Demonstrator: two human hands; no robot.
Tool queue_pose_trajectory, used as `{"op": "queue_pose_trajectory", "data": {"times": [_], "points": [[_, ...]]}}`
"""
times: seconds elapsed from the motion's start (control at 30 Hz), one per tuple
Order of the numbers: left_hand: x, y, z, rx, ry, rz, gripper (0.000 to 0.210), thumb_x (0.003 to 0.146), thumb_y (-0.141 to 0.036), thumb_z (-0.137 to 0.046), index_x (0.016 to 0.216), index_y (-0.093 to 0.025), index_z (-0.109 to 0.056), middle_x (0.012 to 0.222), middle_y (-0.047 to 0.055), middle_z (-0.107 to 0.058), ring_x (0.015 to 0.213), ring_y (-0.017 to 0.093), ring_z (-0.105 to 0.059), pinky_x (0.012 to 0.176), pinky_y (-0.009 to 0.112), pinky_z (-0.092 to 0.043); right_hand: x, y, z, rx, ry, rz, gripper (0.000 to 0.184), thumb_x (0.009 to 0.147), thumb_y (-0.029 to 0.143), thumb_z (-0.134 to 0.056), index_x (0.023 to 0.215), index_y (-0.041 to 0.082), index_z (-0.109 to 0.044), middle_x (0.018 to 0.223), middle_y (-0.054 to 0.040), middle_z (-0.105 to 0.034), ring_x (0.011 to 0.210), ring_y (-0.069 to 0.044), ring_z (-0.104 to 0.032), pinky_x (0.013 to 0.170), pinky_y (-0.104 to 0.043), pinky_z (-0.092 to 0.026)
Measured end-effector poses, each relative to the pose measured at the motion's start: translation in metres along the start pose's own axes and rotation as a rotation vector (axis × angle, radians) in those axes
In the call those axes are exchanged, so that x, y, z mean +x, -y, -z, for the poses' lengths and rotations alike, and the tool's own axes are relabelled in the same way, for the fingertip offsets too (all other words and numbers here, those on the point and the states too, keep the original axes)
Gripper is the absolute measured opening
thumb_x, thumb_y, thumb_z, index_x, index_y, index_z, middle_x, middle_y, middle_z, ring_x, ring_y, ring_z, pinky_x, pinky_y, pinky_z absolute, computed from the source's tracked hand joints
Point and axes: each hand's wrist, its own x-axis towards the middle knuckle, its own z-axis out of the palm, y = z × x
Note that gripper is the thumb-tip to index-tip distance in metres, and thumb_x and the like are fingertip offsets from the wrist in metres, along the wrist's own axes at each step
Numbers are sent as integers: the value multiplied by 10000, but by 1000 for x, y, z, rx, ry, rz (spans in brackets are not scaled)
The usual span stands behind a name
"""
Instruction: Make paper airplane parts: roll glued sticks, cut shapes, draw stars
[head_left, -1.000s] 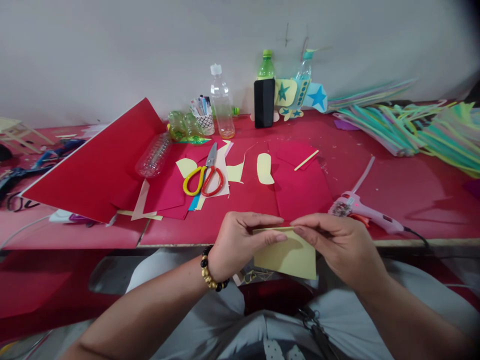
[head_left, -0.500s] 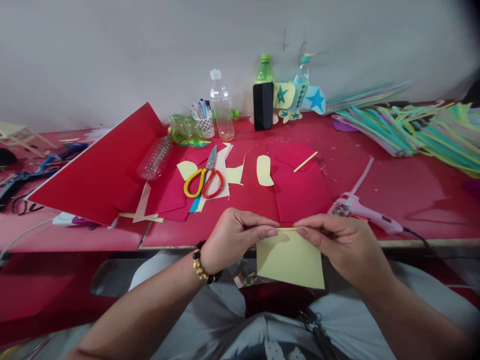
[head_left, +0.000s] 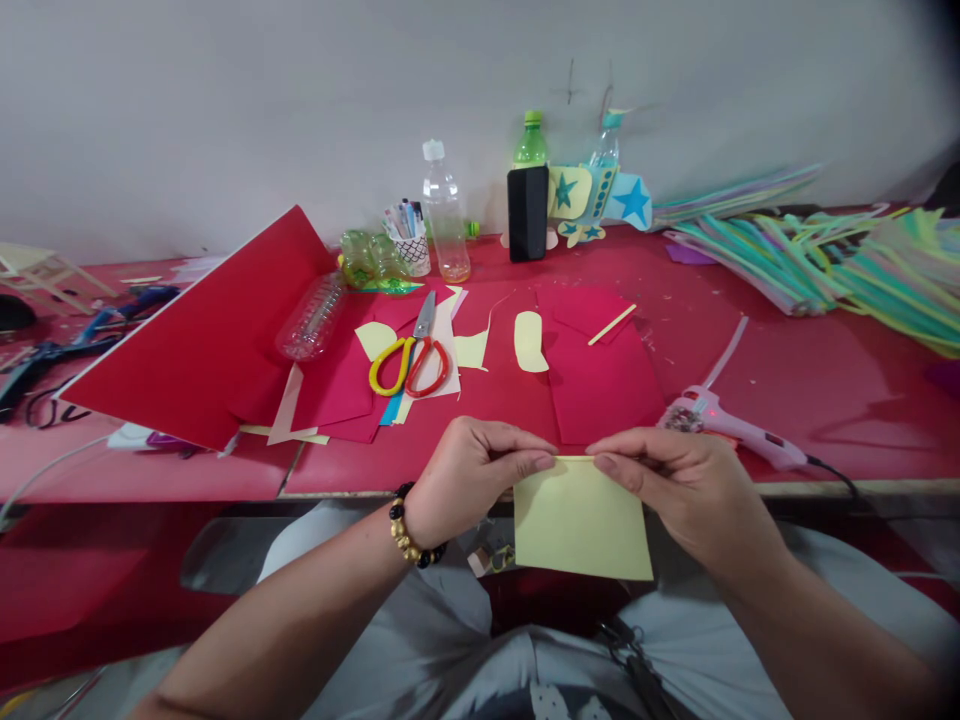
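Note:
A pale yellow sheet of paper hangs from my fingers in front of the table's near edge, over my lap. My left hand pinches its top edge between thumb and forefinger, left of the middle. At the right part of the same edge, my right hand is closed in a matching pinch. Between the two thumbs the top edge looks narrowly folded or rolled. Beyond my hands lie a curved yellow paper piece and red paper sheets. Scissors with one yellow and one red handle rest on paper scraps.
A pink glue gun lies right of my right hand, its cord trailing off. A clear bottle, a pen cup, a black phone and a decorated bottle plane stand behind. A large red board leans at left; colourful strips lie right.
Both hands keep their pinch at the top edge. The yellow paper's lower edge has shifted very slightly; otherwise the scene looks the same.

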Motion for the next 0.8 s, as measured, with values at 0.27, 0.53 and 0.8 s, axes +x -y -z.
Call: {"op": "queue_pose_trajectory", "data": {"times": [0.27,0.53,0.8], "points": [[2,1,0,-82,-5,64,172,731,-327,-732,806,-176,-769,780,53,-734,680,141,-641,614,211,-497,1,-1,-2,28,17,-18,135,804,338,-675,828,228,-749,747,-5,-745,653,-130,-656,569,-168,-515],[3,6,-2,-132,-6,57,214,728,-338,-738,860,-170,-760,766,48,-727,633,109,-605,581,191,-471,2,-6,-3,4,1,15,152,815,339,-661,849,216,-744,776,-18,-746,671,-139,-662,593,-192,-524],[-2,2,-13,-66,-56,-37,138,756,-271,-698,783,-144,-745,724,44,-719,629,106,-599,578,185,-461,0,-2,-8,11,73,-2,152,823,336,-650,852,208,-727,772,-14,-738,691,-148,-665,597,-202,-511]]}}
